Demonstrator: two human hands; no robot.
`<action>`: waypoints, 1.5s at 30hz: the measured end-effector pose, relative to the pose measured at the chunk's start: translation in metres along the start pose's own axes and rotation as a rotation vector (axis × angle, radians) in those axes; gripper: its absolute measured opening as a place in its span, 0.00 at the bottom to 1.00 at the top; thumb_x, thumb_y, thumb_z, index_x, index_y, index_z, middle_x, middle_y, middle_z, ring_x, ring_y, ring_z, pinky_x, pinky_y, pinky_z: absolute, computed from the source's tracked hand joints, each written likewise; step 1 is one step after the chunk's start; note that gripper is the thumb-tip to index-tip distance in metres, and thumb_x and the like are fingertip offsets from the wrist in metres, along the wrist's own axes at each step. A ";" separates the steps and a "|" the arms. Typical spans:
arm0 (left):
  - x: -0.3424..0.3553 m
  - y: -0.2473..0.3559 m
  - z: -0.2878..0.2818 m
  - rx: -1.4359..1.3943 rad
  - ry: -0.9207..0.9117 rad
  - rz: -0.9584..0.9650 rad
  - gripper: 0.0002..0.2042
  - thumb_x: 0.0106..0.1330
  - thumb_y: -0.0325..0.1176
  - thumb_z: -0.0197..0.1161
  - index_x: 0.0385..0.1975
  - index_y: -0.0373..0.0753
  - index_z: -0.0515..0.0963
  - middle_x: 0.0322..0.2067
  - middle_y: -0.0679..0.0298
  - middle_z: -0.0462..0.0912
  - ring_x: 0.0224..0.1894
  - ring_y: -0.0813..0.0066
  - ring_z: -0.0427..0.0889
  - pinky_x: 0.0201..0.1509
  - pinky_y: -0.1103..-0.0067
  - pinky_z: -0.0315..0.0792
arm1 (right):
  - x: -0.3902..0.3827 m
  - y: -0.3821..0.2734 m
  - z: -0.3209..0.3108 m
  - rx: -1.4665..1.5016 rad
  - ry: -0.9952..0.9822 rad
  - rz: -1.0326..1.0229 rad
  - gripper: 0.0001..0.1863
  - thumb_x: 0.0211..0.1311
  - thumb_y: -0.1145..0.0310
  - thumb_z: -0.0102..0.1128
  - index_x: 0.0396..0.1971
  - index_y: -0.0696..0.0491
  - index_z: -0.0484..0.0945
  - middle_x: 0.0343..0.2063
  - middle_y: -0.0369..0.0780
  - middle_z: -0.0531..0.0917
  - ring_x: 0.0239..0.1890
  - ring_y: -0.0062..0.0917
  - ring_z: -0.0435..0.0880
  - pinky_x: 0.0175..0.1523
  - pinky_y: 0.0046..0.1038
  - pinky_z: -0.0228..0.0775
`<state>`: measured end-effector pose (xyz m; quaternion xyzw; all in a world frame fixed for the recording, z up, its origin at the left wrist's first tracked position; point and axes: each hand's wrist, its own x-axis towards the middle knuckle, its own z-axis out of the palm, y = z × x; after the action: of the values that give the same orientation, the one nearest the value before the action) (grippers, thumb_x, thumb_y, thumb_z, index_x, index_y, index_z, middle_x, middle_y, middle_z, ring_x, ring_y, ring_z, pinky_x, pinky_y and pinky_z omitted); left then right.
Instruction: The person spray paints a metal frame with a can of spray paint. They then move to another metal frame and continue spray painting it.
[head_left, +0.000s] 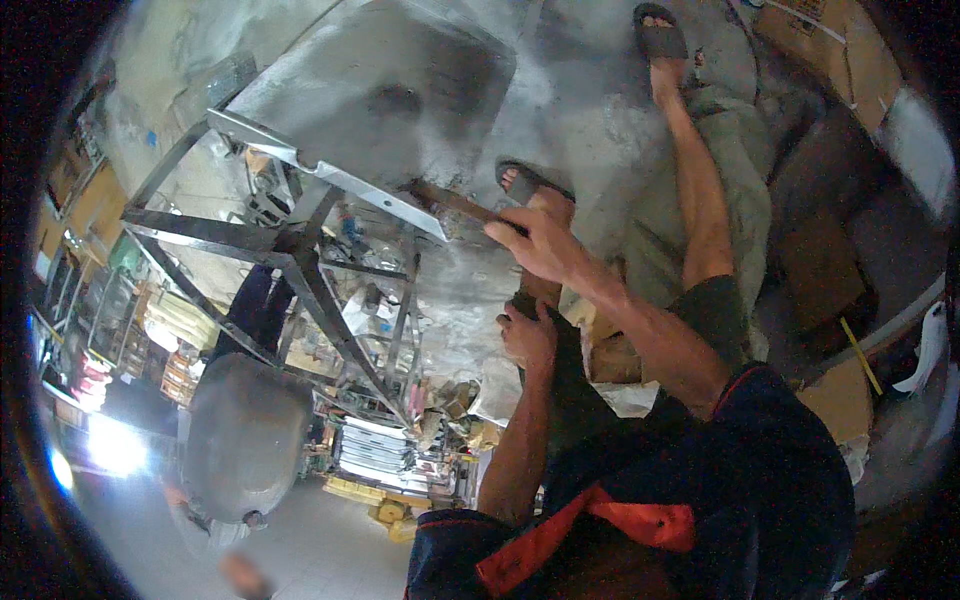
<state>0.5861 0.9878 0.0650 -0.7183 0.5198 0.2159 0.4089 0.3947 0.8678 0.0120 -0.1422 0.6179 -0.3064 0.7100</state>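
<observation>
My right hand (540,245) is closed around the wooden handle of a tool (455,205). The tool's dark far end lies against the notched, shiny metal bar (375,198), and I cannot make out whether it is a brush or something else. Beyond that bar spreads a flat grey panel (400,90). Lower down, by my bent knee, is my left hand (527,338), its fingers curled at a dark patch that could be cloth or a small object. The bar runs along one side of a square-tube metal frame (300,265), left of both hands.
Another person in a grey shirt (245,430) stands at the left, past the frame. Piled goods and stacked white sheets (375,450) lie behind it. Cardboard boxes (840,50) are at the right. My sandalled feet (535,182) are on the dusty floor.
</observation>
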 end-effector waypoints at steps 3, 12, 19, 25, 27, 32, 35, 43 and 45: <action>0.008 0.005 -0.001 0.023 -0.016 -0.017 0.31 0.70 0.54 0.67 0.61 0.35 0.72 0.52 0.42 0.78 0.49 0.36 0.85 0.50 0.50 0.82 | -0.015 0.019 0.014 -0.131 0.162 -0.238 0.17 0.71 0.57 0.68 0.40 0.57 0.91 0.31 0.51 0.86 0.44 0.43 0.82 0.52 0.44 0.71; 0.003 0.010 -0.008 0.039 0.003 0.043 0.29 0.72 0.54 0.66 0.58 0.33 0.73 0.49 0.41 0.80 0.46 0.36 0.87 0.47 0.49 0.82 | -0.026 0.029 0.002 -0.124 0.114 -0.355 0.17 0.74 0.60 0.64 0.47 0.60 0.87 0.30 0.52 0.87 0.33 0.43 0.89 0.41 0.42 0.76; -0.001 0.017 -0.007 0.063 0.000 0.038 0.29 0.71 0.54 0.67 0.58 0.33 0.73 0.49 0.41 0.79 0.47 0.36 0.86 0.48 0.49 0.82 | 0.011 -0.015 -0.008 -0.101 -0.023 -0.158 0.15 0.73 0.60 0.65 0.45 0.57 0.90 0.27 0.52 0.87 0.34 0.47 0.90 0.46 0.45 0.79; -0.001 0.022 -0.005 0.058 -0.025 0.008 0.31 0.70 0.54 0.68 0.60 0.34 0.72 0.50 0.41 0.78 0.49 0.37 0.85 0.49 0.49 0.81 | 0.011 -0.043 -0.021 -0.044 -0.061 -0.199 0.15 0.72 0.58 0.66 0.39 0.56 0.90 0.28 0.52 0.88 0.34 0.48 0.90 0.44 0.45 0.78; -0.003 0.024 -0.006 0.075 -0.026 0.011 0.31 0.70 0.54 0.68 0.60 0.35 0.71 0.50 0.41 0.78 0.49 0.37 0.85 0.49 0.49 0.81 | 0.051 -0.074 -0.021 -0.173 -0.100 -0.342 0.15 0.72 0.62 0.66 0.46 0.59 0.89 0.30 0.55 0.87 0.33 0.47 0.90 0.40 0.44 0.77; -0.001 0.033 -0.013 0.096 -0.050 0.012 0.31 0.70 0.54 0.67 0.60 0.34 0.72 0.51 0.41 0.78 0.47 0.37 0.86 0.49 0.49 0.81 | -0.010 0.012 -0.020 -0.068 -0.026 -0.344 0.15 0.73 0.60 0.65 0.44 0.58 0.88 0.26 0.56 0.85 0.29 0.48 0.88 0.38 0.47 0.75; -0.006 0.019 -0.006 0.123 -0.047 0.018 0.31 0.70 0.54 0.67 0.60 0.33 0.72 0.52 0.41 0.78 0.47 0.36 0.86 0.49 0.49 0.81 | 0.003 -0.026 -0.031 -0.050 -0.098 -0.227 0.19 0.73 0.56 0.64 0.39 0.60 0.87 0.29 0.59 0.85 0.34 0.53 0.88 0.41 0.50 0.78; -0.005 0.030 -0.012 0.101 -0.124 -0.063 0.33 0.70 0.54 0.67 0.65 0.34 0.71 0.54 0.40 0.77 0.51 0.37 0.84 0.54 0.50 0.80 | 0.107 -0.105 -0.005 -0.041 -0.120 -0.251 0.20 0.73 0.57 0.63 0.40 0.62 0.87 0.29 0.60 0.84 0.30 0.50 0.88 0.39 0.46 0.76; -0.005 0.030 -0.007 0.097 -0.131 -0.079 0.33 0.71 0.54 0.67 0.64 0.34 0.71 0.54 0.40 0.77 0.51 0.37 0.84 0.54 0.50 0.80 | 0.081 -0.110 -0.024 -0.018 -0.274 -0.107 0.20 0.72 0.57 0.62 0.40 0.62 0.87 0.30 0.61 0.84 0.32 0.54 0.89 0.41 0.48 0.77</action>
<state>0.5560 0.9810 0.0613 -0.7020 0.4729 0.2207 0.4845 0.3466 0.7378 0.0069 -0.2218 0.5094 -0.3159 0.7691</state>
